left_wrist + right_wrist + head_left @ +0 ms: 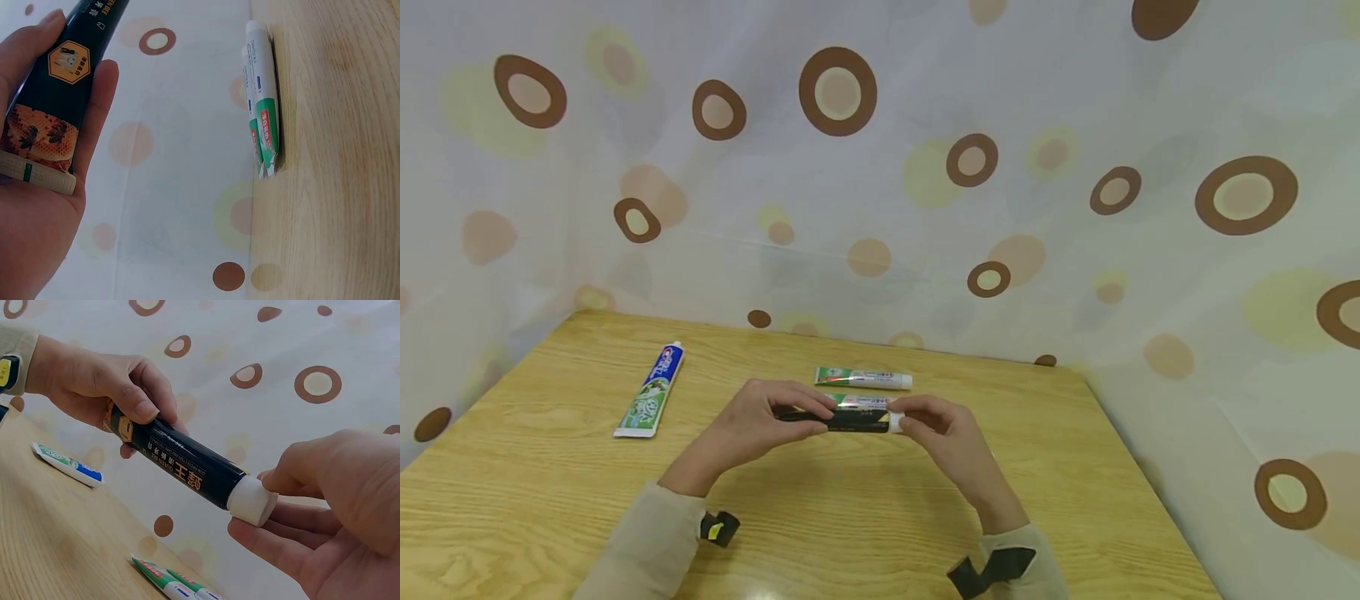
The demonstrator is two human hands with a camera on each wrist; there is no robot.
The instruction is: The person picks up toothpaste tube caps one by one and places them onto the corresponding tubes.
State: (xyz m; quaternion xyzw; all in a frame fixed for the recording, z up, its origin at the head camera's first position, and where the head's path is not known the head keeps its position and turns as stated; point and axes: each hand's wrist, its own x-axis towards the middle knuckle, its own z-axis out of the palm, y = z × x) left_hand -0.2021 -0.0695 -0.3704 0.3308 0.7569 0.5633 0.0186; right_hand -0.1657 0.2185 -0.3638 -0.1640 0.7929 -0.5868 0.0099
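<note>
A black toothpaste tube (859, 421) is held level above the table between both hands. My left hand (772, 419) grips its flat end, thumb on one face and fingers on the other. In the left wrist view that end of the tube (53, 103) shows a honeycomb print, with its pale crimped edge against the palm. My right hand (953, 442) pinches the white cap (252, 500) between thumb and fingers. The cap sits on the tube's end. Beyond the hands, two white-and-green toothpaste tubes lie side by side, the farther tube (865, 379) in full sight, the nearer tube (857, 402) partly hidden.
A blue-and-green toothpaste tube (651, 392) lies on the wooden table (820, 525) to the left, its cap pointing away. Cloth (917, 92) with brown and yellow circles stands behind the table and along its sides.
</note>
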